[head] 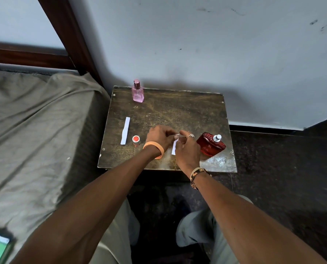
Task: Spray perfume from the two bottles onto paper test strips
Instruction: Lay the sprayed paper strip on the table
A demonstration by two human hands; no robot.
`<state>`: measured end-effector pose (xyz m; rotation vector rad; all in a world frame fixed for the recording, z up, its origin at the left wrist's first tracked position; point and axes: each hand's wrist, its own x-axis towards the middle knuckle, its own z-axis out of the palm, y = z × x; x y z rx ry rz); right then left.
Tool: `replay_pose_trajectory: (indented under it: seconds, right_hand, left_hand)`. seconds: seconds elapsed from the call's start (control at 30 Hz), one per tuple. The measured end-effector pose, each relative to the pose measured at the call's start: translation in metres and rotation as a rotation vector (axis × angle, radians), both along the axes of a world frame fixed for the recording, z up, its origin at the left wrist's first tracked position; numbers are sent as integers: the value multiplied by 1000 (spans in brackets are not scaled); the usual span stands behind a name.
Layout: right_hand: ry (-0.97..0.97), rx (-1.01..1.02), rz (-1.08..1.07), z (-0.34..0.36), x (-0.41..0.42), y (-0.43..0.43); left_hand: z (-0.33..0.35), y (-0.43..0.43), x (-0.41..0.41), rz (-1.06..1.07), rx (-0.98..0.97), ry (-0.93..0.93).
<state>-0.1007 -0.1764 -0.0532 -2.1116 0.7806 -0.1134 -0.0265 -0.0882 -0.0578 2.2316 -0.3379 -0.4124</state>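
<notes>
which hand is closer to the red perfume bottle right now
Right. The right hand is just left of the red perfume bottle; the left hand is farther left, past the paper strip both hands pinch.

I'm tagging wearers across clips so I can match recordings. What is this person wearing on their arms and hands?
No sleeves show: the left forearm and right forearm are bare. The left hand has a plain orange band round its wrist. The right hand has a dark and tan woven band with script markings at its wrist, and wears a silver-looking ring.
</notes>
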Motion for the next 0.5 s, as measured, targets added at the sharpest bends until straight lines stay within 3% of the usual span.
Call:
replay_pose_trajectory:
  seconds: [0.3, 0.4, 0.5]
  right_hand:
    - [-182, 337, -35, 59, -2, 8]
    - [-241, 336, 39, 83, -7, 6]
    - [-264, 296, 119, 106, -16, 4]
  left_hand:
    - [65, 15, -12, 239, -337, 195]
    - [103, 18, -22, 254, -380, 422]
    - [130, 18, -30, 269, -532, 516]
